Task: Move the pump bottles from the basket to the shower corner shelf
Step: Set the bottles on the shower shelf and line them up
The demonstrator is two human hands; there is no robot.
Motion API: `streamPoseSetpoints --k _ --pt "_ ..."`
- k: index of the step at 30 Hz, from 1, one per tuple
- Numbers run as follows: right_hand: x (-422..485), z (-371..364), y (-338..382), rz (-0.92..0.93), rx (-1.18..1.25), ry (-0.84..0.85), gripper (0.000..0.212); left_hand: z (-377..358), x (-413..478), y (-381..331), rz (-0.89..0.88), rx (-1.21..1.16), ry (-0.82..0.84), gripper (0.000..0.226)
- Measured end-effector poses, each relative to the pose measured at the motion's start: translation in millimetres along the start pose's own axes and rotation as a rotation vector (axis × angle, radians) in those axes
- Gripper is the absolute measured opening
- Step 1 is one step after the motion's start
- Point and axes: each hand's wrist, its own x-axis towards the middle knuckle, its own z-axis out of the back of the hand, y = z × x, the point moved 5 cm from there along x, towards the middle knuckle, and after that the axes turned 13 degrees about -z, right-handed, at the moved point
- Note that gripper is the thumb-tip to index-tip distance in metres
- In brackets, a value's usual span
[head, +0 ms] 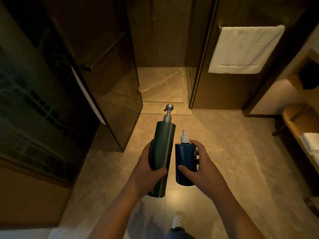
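My left hand (148, 168) grips a tall dark green pump bottle (163, 144) with a silver pump head, held upright in front of me. Right beside it, my right hand (200, 163) holds a shorter dark blue pump bottle (185, 156) with a white pump. The two bottles are close together, almost touching, above the tiled floor. The shower stall (160, 83) opens straight ahead, its light floor visible past a low threshold. No basket or corner shelf shows in this view.
A glass shower panel (110, 87) stands at the left of the stall entrance. A white towel (243, 49) hangs on the wall to the right. A wooden bench (300, 128) with folded white towels sits at the right edge. My foot (177, 221) shows below.
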Motion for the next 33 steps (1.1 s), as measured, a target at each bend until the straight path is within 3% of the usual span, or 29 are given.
streamPoseSetpoints --k 6,17,24,33 --pt "73 55 3 0.006 0.007 -0.019 0.082 -20 72 -11 0.039 -0.052 -0.073 0.086" --pt "167 67 -4 -0.049 -0.037 0.041 0.083 -19 171 20 0.153 -0.163 -0.087 0.079" --pt "273 68 29 -0.034 -0.100 0.030 0.083 -1 281 50 0.159 -0.220 -0.069 0.087" --pt "427 54 115 0.011 -0.096 0.037 0.083 52 434 69 0.141 -0.257 -0.059 0.075"
